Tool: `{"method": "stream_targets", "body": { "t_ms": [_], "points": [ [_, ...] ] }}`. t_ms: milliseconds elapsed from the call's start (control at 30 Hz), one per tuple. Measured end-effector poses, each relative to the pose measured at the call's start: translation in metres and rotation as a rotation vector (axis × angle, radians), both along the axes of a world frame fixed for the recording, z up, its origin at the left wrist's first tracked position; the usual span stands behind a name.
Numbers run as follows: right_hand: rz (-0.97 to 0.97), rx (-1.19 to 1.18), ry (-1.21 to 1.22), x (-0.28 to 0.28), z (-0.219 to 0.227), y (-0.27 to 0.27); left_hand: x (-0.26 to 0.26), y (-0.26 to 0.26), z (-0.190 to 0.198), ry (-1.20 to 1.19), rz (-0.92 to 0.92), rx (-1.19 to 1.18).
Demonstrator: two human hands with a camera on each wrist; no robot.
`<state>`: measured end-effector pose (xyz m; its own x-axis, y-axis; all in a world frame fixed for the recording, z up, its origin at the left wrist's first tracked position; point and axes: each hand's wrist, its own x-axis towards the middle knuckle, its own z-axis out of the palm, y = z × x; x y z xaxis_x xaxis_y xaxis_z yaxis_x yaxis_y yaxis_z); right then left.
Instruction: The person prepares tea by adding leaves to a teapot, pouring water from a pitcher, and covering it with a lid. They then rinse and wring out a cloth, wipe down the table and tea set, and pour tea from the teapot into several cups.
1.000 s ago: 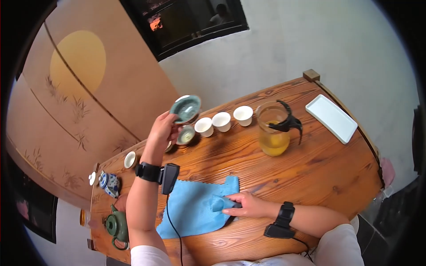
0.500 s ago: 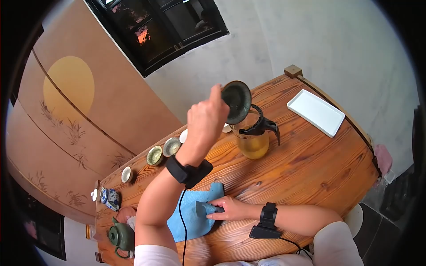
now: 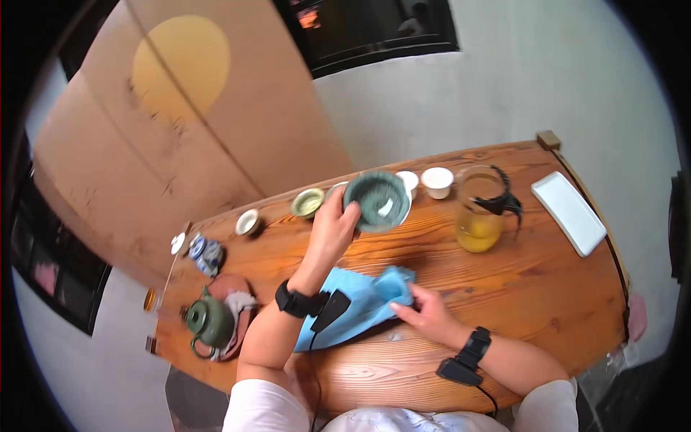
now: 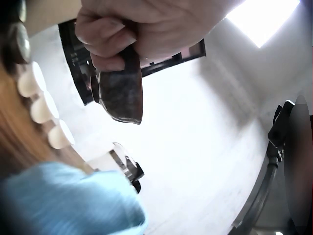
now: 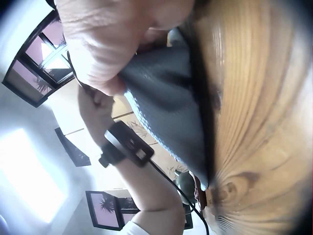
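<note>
My left hand (image 3: 332, 227) grips a green-glazed bowl (image 3: 380, 201) by its near left rim, raised above the table with its inside showing. In the left wrist view the fingers hold the dark outside of this bowl (image 4: 121, 98), with its foot to the left. On the table my right hand (image 3: 432, 317) pinches the right end of a blue cloth (image 3: 349, 306), where it is bunched up. The right wrist view shows the folded cloth (image 5: 164, 98) between thumb and fingers. Behind the bowl stand white cups (image 3: 437, 183), one partly hidden.
A glass pitcher (image 3: 478, 229) of yellow liquid stands right of the cups, with a white tray (image 3: 570, 214) beyond. A greenish cup (image 3: 309, 204) and a small white cup (image 3: 247, 223) line the far edge. At left are a blue-and-white pot (image 3: 206, 256) and a green teapot (image 3: 210, 322).
The bowl swung right toward the pitcher and tipped to show its dark outside, then came back nearer with its inside in view. My right hand has lifted and bunched the cloth's end.
</note>
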<state>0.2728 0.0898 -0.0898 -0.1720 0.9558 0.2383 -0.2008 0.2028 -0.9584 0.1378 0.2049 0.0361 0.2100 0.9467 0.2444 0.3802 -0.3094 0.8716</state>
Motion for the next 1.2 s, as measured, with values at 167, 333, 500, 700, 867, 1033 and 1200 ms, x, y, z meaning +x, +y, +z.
{"method": "stream_targets", "body": {
  "t_ms": [167, 333, 500, 700, 867, 1033, 1200],
  "points": [
    [-0.252, 0.32, -0.427, -0.002, 0.013, -0.01, -0.094, -0.038, -0.065, 0.082, 0.061, -0.167],
    [-0.07, 0.691, -0.837, -0.028, 0.026, -0.006, -0.091, -0.073, -0.089, -0.014, -0.043, -0.326],
    [-0.072, 0.748, -1.185, -0.042, 0.029, -0.011, -0.076, -0.085, -0.088, 0.067, -0.137, -0.268],
    [-0.024, 0.728, -1.071, -0.041, 0.026, -0.008, -0.083, -0.082, -0.081, -0.01, -0.175, -0.447],
    [-0.027, 0.696, -0.769, -0.036, 0.017, 0.002, -0.095, -0.073, -0.079, 0.018, -0.206, -0.583],
    [-0.027, 0.574, -0.388, -0.025, 0.003, 0.008, -0.117, -0.05, -0.075, 0.171, -0.088, -0.274],
    [-0.04, -0.094, -0.243, -0.015, 0.018, 0.004, -0.179, 0.038, -0.08, -0.245, 0.24, -0.299]
  ]
}}
